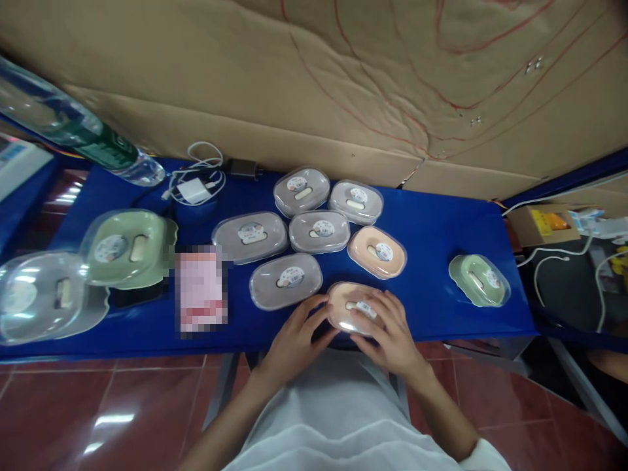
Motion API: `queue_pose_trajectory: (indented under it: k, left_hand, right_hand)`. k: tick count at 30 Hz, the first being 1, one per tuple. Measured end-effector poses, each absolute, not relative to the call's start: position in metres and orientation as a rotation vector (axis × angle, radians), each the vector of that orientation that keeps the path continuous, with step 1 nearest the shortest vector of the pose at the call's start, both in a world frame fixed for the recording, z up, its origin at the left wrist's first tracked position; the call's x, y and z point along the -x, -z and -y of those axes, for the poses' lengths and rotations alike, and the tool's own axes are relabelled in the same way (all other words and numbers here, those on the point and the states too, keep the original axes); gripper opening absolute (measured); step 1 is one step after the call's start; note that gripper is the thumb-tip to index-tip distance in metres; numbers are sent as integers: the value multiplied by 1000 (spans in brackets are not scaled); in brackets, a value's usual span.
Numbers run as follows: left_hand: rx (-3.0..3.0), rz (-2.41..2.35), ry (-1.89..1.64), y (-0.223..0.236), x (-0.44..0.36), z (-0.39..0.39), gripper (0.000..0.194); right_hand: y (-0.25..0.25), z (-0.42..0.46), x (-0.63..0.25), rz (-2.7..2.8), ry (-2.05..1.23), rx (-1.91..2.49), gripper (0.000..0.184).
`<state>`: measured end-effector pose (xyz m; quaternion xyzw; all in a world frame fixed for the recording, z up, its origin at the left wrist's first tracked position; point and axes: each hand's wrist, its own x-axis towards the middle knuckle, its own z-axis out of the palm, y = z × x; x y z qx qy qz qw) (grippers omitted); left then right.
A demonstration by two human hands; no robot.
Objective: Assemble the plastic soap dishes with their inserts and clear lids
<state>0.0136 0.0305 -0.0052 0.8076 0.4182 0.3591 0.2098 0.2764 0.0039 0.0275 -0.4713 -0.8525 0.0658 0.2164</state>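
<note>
At the table's front edge, a peach oval soap box (350, 307) with a clear lid and a white label lies between my hands. My left hand (300, 332) grips its left end, thumb at the front and fingers at the side. Over its right part curl the fingers of my right hand (392, 333), partly covering the label. Another peach soap box (377, 252) sits just behind. Grey soap boxes are grouped to the left and back, including a near one (286, 281), a middle one (320, 231) and a left one (250, 237).
Green soap boxes stand at the left (125, 248) and right (478, 280) of the blue table (422, 216). A clear-lidded box (42, 297) is far left, near a pixelated pink item (201, 288). Behind are a water bottle (98, 137), a charger (194, 190) and a cardboard wall (220, 72).
</note>
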Motion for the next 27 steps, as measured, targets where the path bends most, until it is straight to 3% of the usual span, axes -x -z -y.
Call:
queue_pose_trajectory:
  k: [9, 20, 27]
  left_hand:
    - [-2198, -1130, -965, 3, -12, -32, 53]
    - [-2204, -1125, -947, 2, -12, -35, 50]
    - [-2384, -1186, -1084, -12, -9, -25, 40]
  right_hand:
    - [-38, -10, -275, 2427, -246, 1268, 52]
    - [-19, -9, -272, 2344, -132, 1245, 45]
    - [-20, -20, -283, 2349, -213, 1273, 51]
